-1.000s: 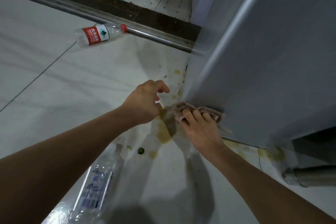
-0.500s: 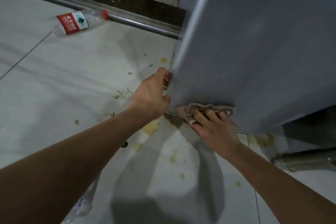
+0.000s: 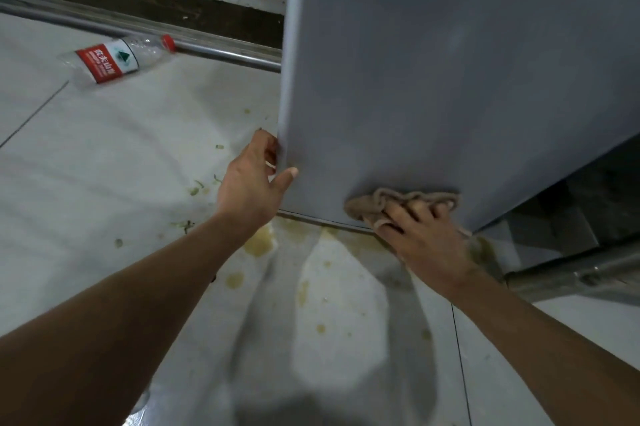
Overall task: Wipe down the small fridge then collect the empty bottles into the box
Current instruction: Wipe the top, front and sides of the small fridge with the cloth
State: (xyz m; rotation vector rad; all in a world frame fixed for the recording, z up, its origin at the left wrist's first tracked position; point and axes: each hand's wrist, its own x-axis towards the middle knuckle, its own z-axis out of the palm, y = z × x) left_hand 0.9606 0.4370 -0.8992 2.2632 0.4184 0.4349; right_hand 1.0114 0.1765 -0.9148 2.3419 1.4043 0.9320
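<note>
The right hand's fingers (image 3: 412, 214) curl over a bunched cloth (image 3: 388, 202), pressing it on the fridge (image 3: 450, 79) near its bottom edge. The left hand (image 3: 252, 183) grips the fridge's corner, thumb on the front. The floor (image 3: 121, 166) has yellow spills (they look slippery), so a knee or foot could slide. I count one cloth, one fridge and one bottle (image 3: 117, 60), lying well apart. No box shows.
</note>
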